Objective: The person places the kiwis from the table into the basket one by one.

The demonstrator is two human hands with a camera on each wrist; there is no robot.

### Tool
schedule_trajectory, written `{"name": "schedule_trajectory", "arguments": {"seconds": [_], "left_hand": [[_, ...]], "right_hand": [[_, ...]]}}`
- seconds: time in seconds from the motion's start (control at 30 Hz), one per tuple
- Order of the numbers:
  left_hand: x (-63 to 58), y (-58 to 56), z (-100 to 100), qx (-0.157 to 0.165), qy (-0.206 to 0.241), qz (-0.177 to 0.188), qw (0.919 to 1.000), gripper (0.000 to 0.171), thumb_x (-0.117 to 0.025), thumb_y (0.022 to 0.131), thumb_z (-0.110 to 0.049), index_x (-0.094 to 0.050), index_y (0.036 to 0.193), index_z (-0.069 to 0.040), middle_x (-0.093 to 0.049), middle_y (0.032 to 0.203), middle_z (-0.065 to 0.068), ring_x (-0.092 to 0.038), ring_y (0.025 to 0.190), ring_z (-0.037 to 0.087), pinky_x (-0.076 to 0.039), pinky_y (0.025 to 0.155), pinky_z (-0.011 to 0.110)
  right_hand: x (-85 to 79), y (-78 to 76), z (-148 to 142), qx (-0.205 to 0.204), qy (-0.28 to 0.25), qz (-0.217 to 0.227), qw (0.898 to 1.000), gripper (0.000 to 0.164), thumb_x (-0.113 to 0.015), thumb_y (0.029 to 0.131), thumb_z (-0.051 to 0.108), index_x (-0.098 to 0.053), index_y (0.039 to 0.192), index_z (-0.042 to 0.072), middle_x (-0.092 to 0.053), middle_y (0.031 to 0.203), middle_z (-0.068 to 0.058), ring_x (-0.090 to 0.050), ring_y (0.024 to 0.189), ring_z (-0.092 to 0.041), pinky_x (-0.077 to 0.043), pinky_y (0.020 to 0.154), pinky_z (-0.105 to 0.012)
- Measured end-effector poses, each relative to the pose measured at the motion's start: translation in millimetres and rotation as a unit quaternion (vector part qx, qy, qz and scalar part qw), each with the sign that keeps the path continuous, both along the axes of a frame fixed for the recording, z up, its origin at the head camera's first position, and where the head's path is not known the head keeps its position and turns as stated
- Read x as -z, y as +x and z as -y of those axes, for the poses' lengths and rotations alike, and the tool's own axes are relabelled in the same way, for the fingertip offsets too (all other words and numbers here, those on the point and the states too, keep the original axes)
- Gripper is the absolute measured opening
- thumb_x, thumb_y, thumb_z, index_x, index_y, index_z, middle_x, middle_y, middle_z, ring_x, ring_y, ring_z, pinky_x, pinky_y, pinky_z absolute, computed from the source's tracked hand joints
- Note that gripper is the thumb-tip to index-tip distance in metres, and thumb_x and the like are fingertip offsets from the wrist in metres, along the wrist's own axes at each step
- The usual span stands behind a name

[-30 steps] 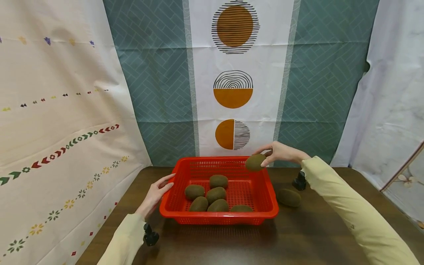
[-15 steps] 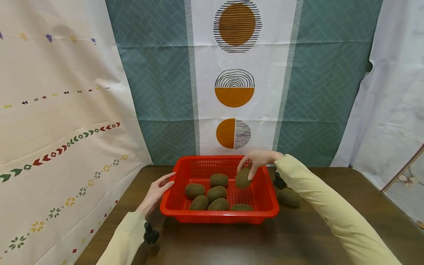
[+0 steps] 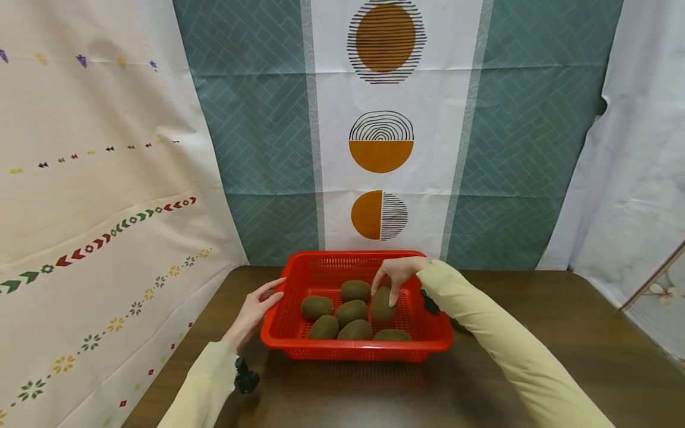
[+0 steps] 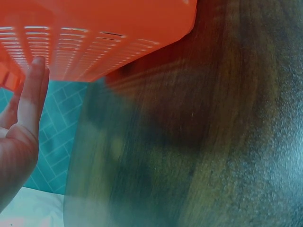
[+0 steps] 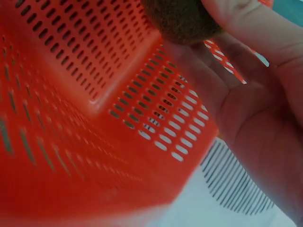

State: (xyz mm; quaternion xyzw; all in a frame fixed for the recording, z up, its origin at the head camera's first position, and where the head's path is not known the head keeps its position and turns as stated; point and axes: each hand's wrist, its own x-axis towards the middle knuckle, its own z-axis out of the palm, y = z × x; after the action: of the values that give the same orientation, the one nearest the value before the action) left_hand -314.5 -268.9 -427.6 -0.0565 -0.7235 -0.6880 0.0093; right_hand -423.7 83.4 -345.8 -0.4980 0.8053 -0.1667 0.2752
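A red plastic basket (image 3: 353, 345) stands on the table, with several brown kiwis (image 3: 351, 311) lying in its left and front parts. My right hand (image 3: 398, 274) reaches down into the basket and pinches a kiwi (image 3: 382, 306) between thumb and fingers, low beside the others. In the right wrist view that kiwi (image 5: 182, 19) sits at the fingertips; whether it touches the basket floor I cannot tell. My left hand (image 3: 254, 309) touches the basket's left side. Its fingers lie fairly straight against the slotted wall (image 4: 71, 42) in the left wrist view.
Right of the basket, another kiwi (image 3: 460, 326) on the dark wooden table (image 3: 342, 392) is mostly hidden by the right sleeve (image 3: 497, 339). Patterned cloths (image 3: 257, 131) hang behind the table and along both sides.
My right hand has carried its kiwi from above the basket's back right rim, leftward and down into the basket. The left hand stays at the basket's side.
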Motion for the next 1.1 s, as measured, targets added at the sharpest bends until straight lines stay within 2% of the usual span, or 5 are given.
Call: {"name": "schedule_trajectory", "arguments": {"seconds": [0.2, 0.3, 0.47, 0.7, 1.1], "left_hand": [[0.0, -1.3, 0.2, 0.006, -0.006, -0.001, 1.0000, 0.046, -0.059, 0.089, -0.021, -0.046, 0.132, -0.013, -0.051, 0.122, 0.020, -0.056, 0.099, 0.033, -0.048, 0.077, 0.041], [0.3, -1.8, -0.3, 0.003, -0.005, -0.003, 1.0000, 0.046, -0.059, 0.089, -0.021, -0.047, 0.132, -0.013, -0.051, 0.121, 0.020, -0.057, 0.098, 0.032, -0.048, 0.077, 0.040], [0.9, -1.2, -1.1, 0.003, -0.005, -0.005, 1.0000, 0.045, -0.059, 0.089, -0.020, -0.047, 0.132, -0.012, -0.052, 0.120, 0.020, -0.057, 0.098, 0.031, -0.048, 0.077, 0.040], [1.4, -0.5, -0.2, 0.011, -0.007, -0.007, 0.9999, 0.045, -0.058, 0.090, -0.020, -0.046, 0.132, -0.012, -0.051, 0.121, 0.021, -0.056, 0.098, 0.033, -0.048, 0.078, 0.041], [1.3, 0.8, 1.5, 0.010, 0.001, -0.005, 0.9999, 0.046, -0.058, 0.089, -0.021, -0.046, 0.132, -0.012, -0.050, 0.122, 0.020, -0.055, 0.100, 0.032, -0.048, 0.079, 0.040]], "right_hand": [[17.7, -13.6, 3.4, -0.030, 0.013, 0.009, 0.999, 0.039, -0.079, 0.066, 0.022, -0.069, 0.103, 0.013, -0.062, 0.102, 0.005, -0.054, 0.085, -0.007, -0.048, 0.072, -0.023], [22.3, -11.1, 5.7, -0.011, 0.017, 0.015, 1.000, 0.039, -0.079, 0.067, 0.017, -0.069, 0.104, 0.010, -0.061, 0.103, 0.004, -0.055, 0.086, -0.009, -0.048, 0.070, -0.023], [23.3, 3.7, 9.0, 0.041, 0.025, 0.015, 0.999, 0.039, -0.078, 0.067, 0.005, -0.068, 0.104, 0.003, -0.061, 0.105, -0.001, -0.055, 0.095, -0.015, -0.048, 0.075, -0.024], [32.1, 5.1, 9.9, 0.035, 0.026, 0.020, 0.999, 0.038, -0.076, 0.069, 0.003, -0.067, 0.105, 0.003, -0.061, 0.107, -0.004, -0.054, 0.099, -0.015, -0.047, 0.080, -0.028], [30.8, 2.6, 9.9, 0.021, 0.011, 0.065, 0.998, 0.037, -0.069, 0.075, -0.003, -0.062, 0.111, -0.002, -0.059, 0.113, -0.009, -0.051, 0.108, -0.021, -0.042, 0.088, -0.035]]}}
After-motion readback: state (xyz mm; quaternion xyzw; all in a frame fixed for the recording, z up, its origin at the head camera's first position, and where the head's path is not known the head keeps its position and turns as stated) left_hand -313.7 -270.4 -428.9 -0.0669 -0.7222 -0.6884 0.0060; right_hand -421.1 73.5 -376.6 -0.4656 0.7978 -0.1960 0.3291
